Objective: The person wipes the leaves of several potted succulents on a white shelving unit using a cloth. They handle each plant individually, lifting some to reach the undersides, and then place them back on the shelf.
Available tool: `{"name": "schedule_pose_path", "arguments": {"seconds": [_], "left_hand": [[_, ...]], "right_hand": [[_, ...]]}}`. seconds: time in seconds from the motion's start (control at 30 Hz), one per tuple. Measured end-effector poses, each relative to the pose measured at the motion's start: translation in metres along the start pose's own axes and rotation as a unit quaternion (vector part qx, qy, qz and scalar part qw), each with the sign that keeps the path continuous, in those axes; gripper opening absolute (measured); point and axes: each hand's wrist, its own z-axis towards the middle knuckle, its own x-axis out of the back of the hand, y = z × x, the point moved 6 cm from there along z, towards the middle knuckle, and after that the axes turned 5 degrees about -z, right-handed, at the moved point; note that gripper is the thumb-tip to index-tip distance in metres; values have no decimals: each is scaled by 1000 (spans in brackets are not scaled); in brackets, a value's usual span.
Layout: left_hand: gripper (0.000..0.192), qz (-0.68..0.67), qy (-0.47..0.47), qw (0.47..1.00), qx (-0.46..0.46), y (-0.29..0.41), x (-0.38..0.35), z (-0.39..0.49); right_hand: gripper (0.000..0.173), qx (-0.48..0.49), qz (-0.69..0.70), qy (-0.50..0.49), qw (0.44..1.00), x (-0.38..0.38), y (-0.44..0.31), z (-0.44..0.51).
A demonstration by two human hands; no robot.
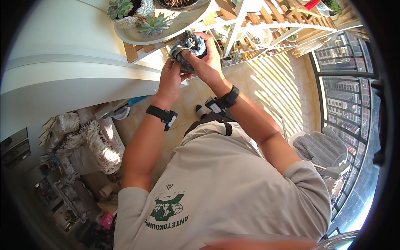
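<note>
A bunched, knitted-looking cloth (188, 50) in grey, blue and white is gathered in both hands in front of the plant shelf. My left hand (172, 75) grips its lower left side with fingertips and thumb. My right hand (208, 61) wraps its right side, the thumb pressed across the front. The underside of the cloth is partly hidden by the fingers. Just beyond it, an oval cream tray (184, 27) holds a rosette succulent (155, 25) and a textured white pot (125, 22) with a green succulent (120, 8).
A slatted wooden shelf (228, 9) with white supports and several small pots runs along the top. The pale wall (78, 70) is at left. Barred windows (347, 103) line the right, near a grey ribbed cloth (322, 147) on a rack. A patterned sofa (103, 150) stands lower left.
</note>
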Motion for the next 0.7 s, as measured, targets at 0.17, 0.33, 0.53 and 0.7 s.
{"name": "schedule_pose_path", "arguments": {"seconds": [0.17, 0.33, 0.53, 0.7], "left_hand": [[34, -29, 4, 1000, 5, 4, -13, -2], [42, -33, -21, 999, 11, 6, -37, 0], [42, -44, -21, 998, 33, 1, -44, 7], [36, -56, 31, 995, 82, -18, -31, 12]], "right_hand": [[45, -2, -31, 56, 998, 17, 5, 19], [43, 49, 15, 140, 989, 59, -8, 32], [44, 30, -75, 133, 988, 69, 6, 42], [47, 84, -118, 136, 980, 71, 14, 33]]}}
